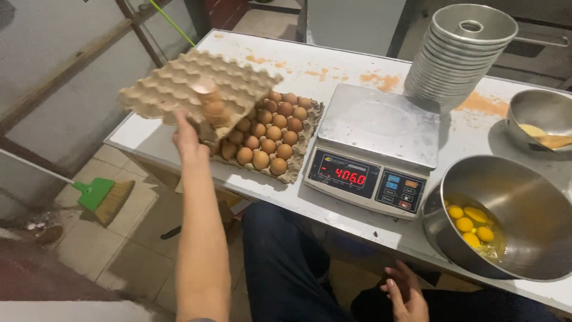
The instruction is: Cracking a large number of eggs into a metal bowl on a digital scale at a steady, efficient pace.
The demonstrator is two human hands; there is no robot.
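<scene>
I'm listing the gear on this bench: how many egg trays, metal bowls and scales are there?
Egg trays: 2, the lifted tray in the left hand and the full tray
Metal bowls: 2, the large bowl and the small bowl
Scale: 1
Total: 5
</scene>
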